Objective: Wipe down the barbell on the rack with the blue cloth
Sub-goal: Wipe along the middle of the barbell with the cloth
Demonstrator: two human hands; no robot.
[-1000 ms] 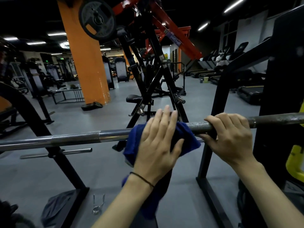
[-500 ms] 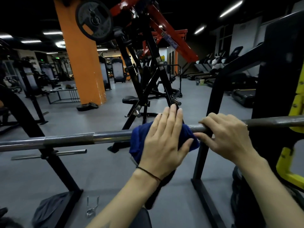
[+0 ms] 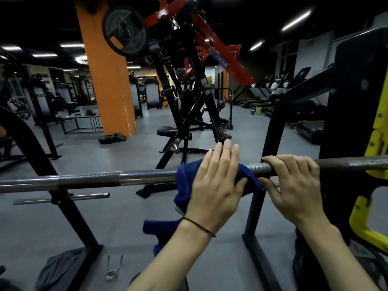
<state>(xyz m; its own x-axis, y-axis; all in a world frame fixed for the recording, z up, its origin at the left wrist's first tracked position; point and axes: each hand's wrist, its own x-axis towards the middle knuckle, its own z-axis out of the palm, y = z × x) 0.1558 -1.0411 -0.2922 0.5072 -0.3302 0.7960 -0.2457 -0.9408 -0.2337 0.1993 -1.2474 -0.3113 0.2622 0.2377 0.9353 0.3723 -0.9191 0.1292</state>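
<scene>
Your left hand [image 3: 216, 185] lay flat on the blue cloth [image 3: 186, 181], fingers straight and close together, pressing the cloth down onto the barbell [image 3: 88, 180]. Your thumb stuck out to the right against the cloth. A thin dark band [image 3: 199, 224] was around that wrist. Your right hand [image 3: 294, 183] was just beside it, fingers curled over the top of the bar and thumb under it, holding it tight.

The barbell ran sideways across you, from left to right, with its right end a little higher. It went under both hands. The cloth was wrapped over the bar between your hands, and a loose end hung down below your left wrist.

The bar sat on a black rack [image 3: 69, 215]. A spring collar clip [image 3: 114, 267] lay on the grey floor [image 3: 126, 217]. Farther off stood an orange pillar [image 3: 107, 80].
</scene>
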